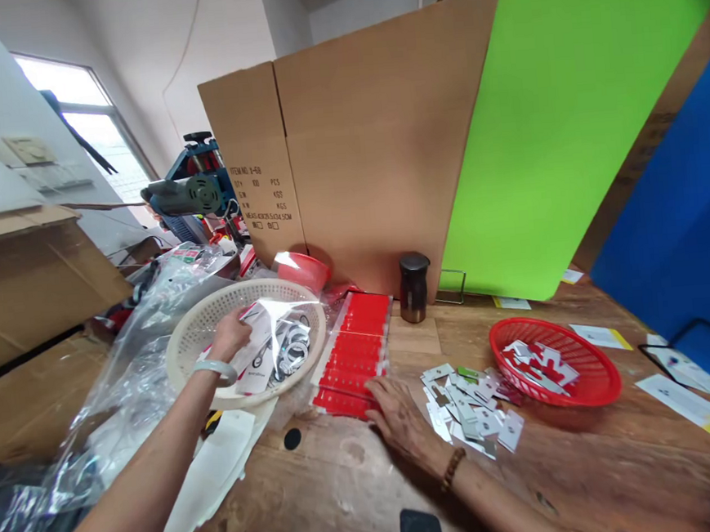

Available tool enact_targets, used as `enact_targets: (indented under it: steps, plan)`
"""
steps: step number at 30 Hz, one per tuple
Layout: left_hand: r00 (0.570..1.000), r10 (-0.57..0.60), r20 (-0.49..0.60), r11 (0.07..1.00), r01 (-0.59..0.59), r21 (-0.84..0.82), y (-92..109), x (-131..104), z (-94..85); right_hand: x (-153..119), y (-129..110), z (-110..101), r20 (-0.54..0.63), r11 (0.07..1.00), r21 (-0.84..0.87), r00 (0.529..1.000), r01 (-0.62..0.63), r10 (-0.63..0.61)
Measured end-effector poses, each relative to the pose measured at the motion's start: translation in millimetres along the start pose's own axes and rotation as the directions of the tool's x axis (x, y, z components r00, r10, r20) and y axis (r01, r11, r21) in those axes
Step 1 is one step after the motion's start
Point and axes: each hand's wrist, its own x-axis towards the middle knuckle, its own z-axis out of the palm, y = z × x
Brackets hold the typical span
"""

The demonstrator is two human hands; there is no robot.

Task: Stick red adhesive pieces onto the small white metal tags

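You are working at a wooden table point(323, 482), where a row of overlapping red pieces point(361, 339) is lying in front of you and serving as the landmark. Your right hand point(401, 422) is touching the near end of that row, its fingers reaching out unclenched over the nearest piece; whether they are pinching it you cannot tell from this view. To the left of the row, a cream perforated basket point(179, 329) is holding white cards point(258, 372) and a cluster of silvery rings point(293, 349) under glossy clear plastic. Your left hand point(231, 339) is reaching into this basket, fingers curling beside the cards, but its grip is not showing clearly enough to tell. Right of the row, flat metallic plates point(468, 409) are lying in a loose pile, and farther right a red plastic basket point(609, 373) is holding more pale pieces. A dark lidded tumbler point(414, 290) is standing just beyond the row's far right corner, while a brown cardboard panel point(375, 133) is rising behind the row.
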Motion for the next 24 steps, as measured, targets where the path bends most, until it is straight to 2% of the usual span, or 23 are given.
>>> enact_targets:
  steps: [3,5,7,11,13,14,16,18,21,24]
  plan:
    - [0.996,-0.054,-0.066,0.996,0.059,0.07,-15,-8,-3.9,14,-1,11,0.089,0.998,-0.051,0.996,-0.024,0.028]
    - [0.991,-0.031,-0.127,0.994,0.044,0.097,-14,-17,-8.7,23,-4,14,0.13,0.996,-0.08,0.991,-0.031,0.041]
    - [0.979,0.024,-0.204,0.994,-0.001,0.111,-4,-28,-12.6,31,-7,15,0.176,0.993,-0.105,0.982,-0.05,0.068]
    - [0.929,0.241,-0.281,0.97,-0.225,0.091,32,-66,-5.9,46,-11,10,0.256,0.986,-0.133,0.957,-0.102,0.134]
    - [0.912,0.313,-0.266,0.949,-0.31,0.053,50,-94,7.6,50,-11,7,0.277,0.986,-0.131,0.952,-0.101,0.134]
    - [0.899,0.367,-0.238,0.923,-0.385,-0.028,56,-108,16.4,52,-11,6,0.29,0.987,-0.13,0.948,-0.097,0.131]
    - [0.903,0.401,-0.156,0.889,-0.425,-0.173,63,-138,36.6,53,-11,3,0.315,0.988,-0.125,0.94,-0.091,0.127]
    - [0.915,0.399,-0.066,0.881,-0.402,-0.251,61,-165,58.5,55,-10,2,0.324,0.986,-0.125,0.935,-0.106,0.142]
    - [0.902,0.427,-0.065,0.871,-0.43,-0.24,47,-195,90.1,61,-7,1,0.324,0.98,-0.126,0.927,-0.155,0.188]
    - [0.889,0.457,-0.018,0.873,-0.452,-0.181,35,-214,114.4,71,-6,0,0.339,0.977,-0.115,0.918,-0.179,0.208]
